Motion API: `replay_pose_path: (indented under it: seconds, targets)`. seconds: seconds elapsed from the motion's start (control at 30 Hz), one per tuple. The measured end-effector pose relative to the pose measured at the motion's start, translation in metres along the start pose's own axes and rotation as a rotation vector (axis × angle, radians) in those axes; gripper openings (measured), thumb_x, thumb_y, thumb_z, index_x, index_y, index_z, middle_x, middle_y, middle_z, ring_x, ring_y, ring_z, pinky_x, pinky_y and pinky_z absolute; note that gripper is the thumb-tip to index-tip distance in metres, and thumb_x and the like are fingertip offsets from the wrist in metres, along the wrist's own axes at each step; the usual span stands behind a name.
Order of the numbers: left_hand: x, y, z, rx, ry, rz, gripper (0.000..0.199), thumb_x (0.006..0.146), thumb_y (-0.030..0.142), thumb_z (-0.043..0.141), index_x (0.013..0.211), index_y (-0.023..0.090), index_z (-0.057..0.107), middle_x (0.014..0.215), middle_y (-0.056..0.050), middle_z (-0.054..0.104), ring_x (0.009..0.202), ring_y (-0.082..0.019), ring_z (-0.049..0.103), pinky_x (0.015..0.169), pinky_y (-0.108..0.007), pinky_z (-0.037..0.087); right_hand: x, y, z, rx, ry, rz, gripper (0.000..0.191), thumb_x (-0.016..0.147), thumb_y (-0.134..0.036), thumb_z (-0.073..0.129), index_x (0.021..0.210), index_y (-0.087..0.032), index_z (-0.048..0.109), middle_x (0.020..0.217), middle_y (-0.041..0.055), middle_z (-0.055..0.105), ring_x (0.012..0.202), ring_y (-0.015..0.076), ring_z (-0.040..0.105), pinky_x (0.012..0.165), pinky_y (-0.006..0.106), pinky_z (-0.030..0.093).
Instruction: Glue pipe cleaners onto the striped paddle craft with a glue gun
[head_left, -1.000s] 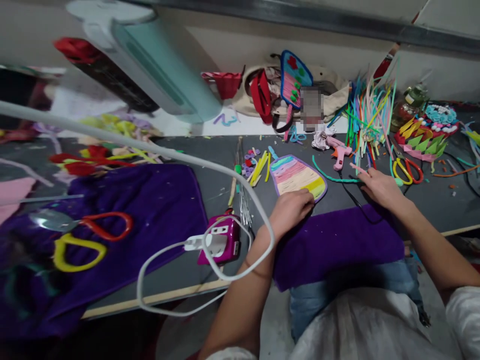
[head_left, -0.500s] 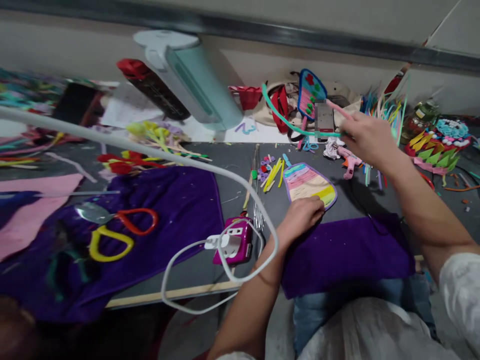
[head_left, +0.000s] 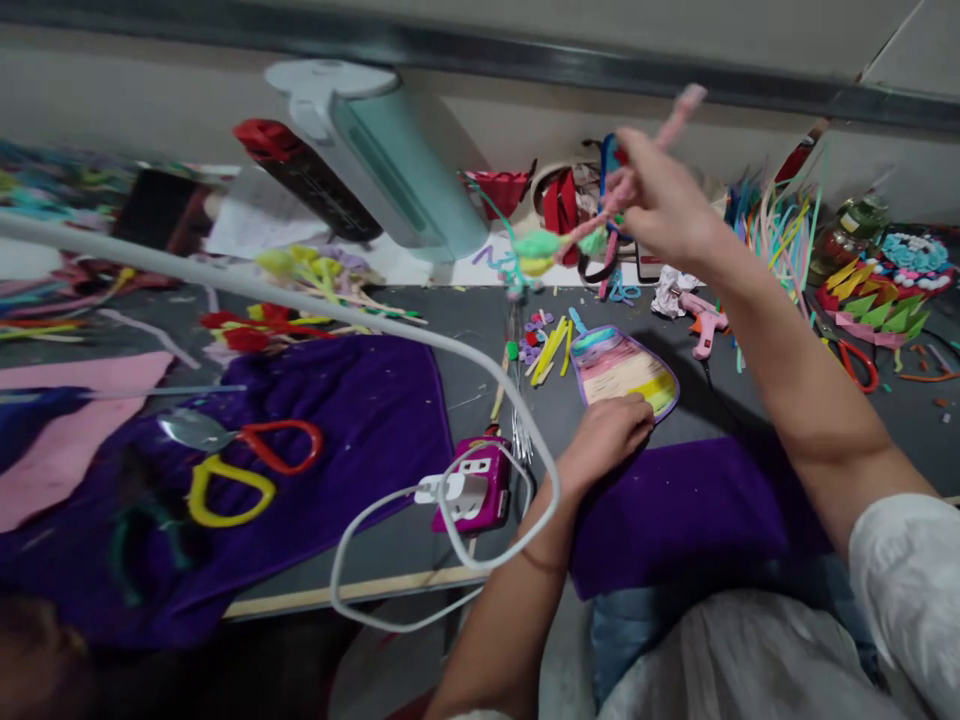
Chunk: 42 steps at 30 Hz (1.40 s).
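Note:
My right hand (head_left: 660, 200) is raised over the back of the table, its fingers closed around a pink fuzzy pipe-cleaner stem (head_left: 681, 115). From the stem's left end hangs a blurred green, yellow and light-blue tuft (head_left: 536, 252), like a pipe-cleaner flower. My left hand (head_left: 611, 435) rests at the lower edge of a fan-shaped panel (head_left: 619, 365) striped in blue, pink, cream and yellow. Its fingers are curled together; what they pinch, if anything, is hidden. Below the panel lies a folded purple cloth (head_left: 675, 510).
A white cable (head_left: 360, 325) arcs across the view to a magenta power block (head_left: 491, 490). At left, scissors (head_left: 232, 490) lie on a purple cloth (head_left: 360, 420). A kettle-like jug (head_left: 405, 160) stands behind. A pink glue gun (head_left: 703, 325) and pipe cleaners (head_left: 772, 230) are at right.
My right hand has moved left and up. The tufted end on the pink stem now shows left of it, where a long green strand curved before. My left hand stays at the panel.

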<state>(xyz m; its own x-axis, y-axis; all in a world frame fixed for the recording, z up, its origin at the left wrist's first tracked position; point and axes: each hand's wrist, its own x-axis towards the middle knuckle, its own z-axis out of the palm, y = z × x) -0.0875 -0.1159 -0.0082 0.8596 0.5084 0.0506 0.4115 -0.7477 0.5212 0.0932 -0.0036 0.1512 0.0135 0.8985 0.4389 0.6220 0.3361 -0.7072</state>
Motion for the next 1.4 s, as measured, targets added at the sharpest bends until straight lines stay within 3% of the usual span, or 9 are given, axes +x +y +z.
replay_pose_path:
  seconds: [0.1, 0.17, 0.3, 0.4, 0.5, 0.73, 0.97, 1.1, 1.4]
  targets:
    - [0.001, 0.002, -0.003, 0.009, -0.011, -0.013, 0.013, 0.098, 0.017, 0.059, 0.094, 0.020, 0.070, 0.097, -0.006, 0.074, 0.093, -0.021, 0.069, 0.078, -0.029, 0.045, -0.066, 0.010, -0.040, 0.169, 0.149, 0.078, 0.018, 0.091, -0.027, 0.066, 0.106, -0.021, 0.057, 0.096, 0.0003, 0.068, 0.081, 0.0160, 0.076, 0.066, 0.027, 0.058]
    - [0.001, 0.002, -0.004, 0.009, -0.009, -0.020, 0.013, 0.099, 0.018, 0.058, 0.094, 0.020, 0.071, 0.097, -0.006, 0.075, 0.094, -0.021, 0.070, 0.079, -0.030, 0.045, -0.110, 0.018, -0.054, 0.245, 0.207, 0.217, 0.023, 0.095, -0.048, 0.066, 0.099, -0.025, 0.062, 0.080, -0.0011, 0.070, 0.062, 0.0127, 0.070, 0.054, 0.023, 0.052]
    - [0.001, 0.002, -0.005, -0.012, 0.004, -0.020, 0.014, 0.099, 0.018, 0.058, 0.095, 0.021, 0.071, 0.098, -0.006, 0.074, 0.093, -0.021, 0.070, 0.079, -0.030, 0.046, -0.175, 0.031, -0.052, 0.342, 0.088, 0.471, 0.055, 0.095, -0.075, 0.054, 0.115, -0.026, 0.070, 0.051, -0.0061, 0.059, 0.031, 0.0076, 0.042, 0.033, 0.021, 0.025]
    - [0.001, 0.002, -0.006, -0.002, -0.008, -0.026, 0.015, 0.099, 0.019, 0.057, 0.096, 0.020, 0.071, 0.098, -0.007, 0.074, 0.094, -0.021, 0.070, 0.079, -0.030, 0.047, -0.197, 0.042, -0.040, 0.325, 0.086, 0.497, 0.062, 0.091, -0.080, 0.056, 0.099, -0.021, 0.075, 0.046, -0.0064, 0.052, 0.033, 0.0075, 0.038, 0.034, 0.022, 0.022]
    - [0.000, 0.002, -0.007, -0.005, -0.021, -0.045, 0.015, 0.099, 0.020, 0.057, 0.096, 0.020, 0.072, 0.098, -0.006, 0.074, 0.092, -0.021, 0.070, 0.078, -0.030, 0.046, -0.206, 0.056, -0.031, 0.333, 0.164, 0.515, 0.059, 0.086, -0.078, 0.064, 0.078, -0.020, 0.073, 0.054, -0.0018, 0.059, 0.043, 0.0093, 0.048, 0.039, 0.023, 0.031]
    - [-0.002, -0.002, -0.005, -0.023, -0.022, -0.052, 0.017, 0.102, 0.023, 0.056, 0.098, 0.020, 0.072, 0.096, -0.005, 0.073, 0.091, -0.019, 0.069, 0.077, -0.028, 0.045, -0.212, 0.070, -0.021, 0.158, 0.076, 0.418, 0.030, 0.090, -0.052, 0.071, 0.078, -0.025, 0.067, 0.076, 0.0000, 0.067, 0.057, 0.0130, 0.057, 0.059, 0.030, 0.051]
    - [-0.004, -0.003, -0.005, -0.053, -0.008, -0.033, 0.020, 0.104, 0.025, 0.052, 0.101, 0.019, 0.071, 0.097, -0.006, 0.073, 0.090, -0.018, 0.068, 0.076, -0.027, 0.045, -0.217, 0.075, -0.009, 0.097, -0.089, 0.426, 0.030, 0.100, -0.053, 0.055, 0.086, -0.027, 0.063, 0.082, 0.0013, 0.065, 0.069, 0.0163, 0.060, 0.068, 0.031, 0.052]
    - [-0.004, -0.001, -0.007, -0.060, -0.010, -0.034, 0.018, 0.102, 0.024, 0.054, 0.099, 0.019, 0.071, 0.095, -0.006, 0.072, 0.089, -0.019, 0.068, 0.075, -0.028, 0.045, -0.217, 0.078, -0.006, 0.101, -0.065, 0.410, 0.029, 0.100, -0.050, 0.057, 0.084, -0.026, 0.060, 0.087, 0.0035, 0.069, 0.072, 0.0168, 0.062, 0.072, 0.033, 0.053]
    - [-0.004, 0.000, -0.007, -0.042, 0.029, -0.003, 0.018, 0.102, 0.023, 0.054, 0.098, 0.019, 0.071, 0.095, -0.006, 0.074, 0.087, -0.019, 0.069, 0.074, -0.029, 0.046, -0.214, 0.074, -0.012, -0.031, -0.048, 0.323, 0.027, 0.101, -0.045, 0.056, 0.083, -0.026, 0.063, 0.075, 0.0018, 0.069, 0.071, 0.0193, 0.066, 0.076, 0.036, 0.055]
